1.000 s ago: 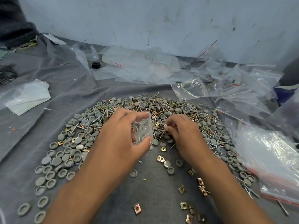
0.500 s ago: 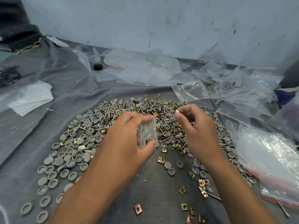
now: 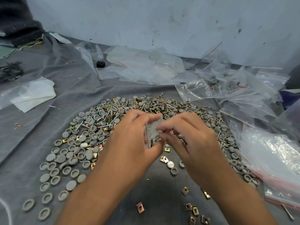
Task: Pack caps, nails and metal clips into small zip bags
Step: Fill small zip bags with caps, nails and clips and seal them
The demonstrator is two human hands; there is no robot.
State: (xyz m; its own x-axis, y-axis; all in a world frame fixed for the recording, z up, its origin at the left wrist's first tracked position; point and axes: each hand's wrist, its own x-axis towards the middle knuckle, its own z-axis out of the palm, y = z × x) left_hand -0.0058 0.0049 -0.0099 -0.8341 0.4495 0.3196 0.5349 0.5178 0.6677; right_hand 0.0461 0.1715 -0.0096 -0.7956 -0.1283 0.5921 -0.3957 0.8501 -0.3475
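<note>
My left hand [image 3: 129, 140] holds a small clear zip bag [image 3: 152, 132] upright between thumb and fingers, above the pile. My right hand [image 3: 191, 140] meets it from the right, its fingertips pinching what looks like a nail at the bag's mouth. A screw-like nail shows inside the bag. Under both hands a wide heap of grey round caps [image 3: 90, 127], silver nails [image 3: 112, 111] and brass-coloured metal clips [image 3: 164, 159] is spread on grey cloth [image 3: 154, 189]. Several loose clips [image 3: 140, 207] lie near the front.
Clear zip bags with red strips [image 3: 267, 151] are heaped at the right. More flat bags [image 3: 146, 69] lie at the back by the wall, next to a small black object [image 3: 100, 64]. At the left rests a white plastic bag [image 3: 32, 93].
My right hand lifted a nail from the pile, then brought it left to the mouth of the bag. The left hand kept the bag in about the same place.
</note>
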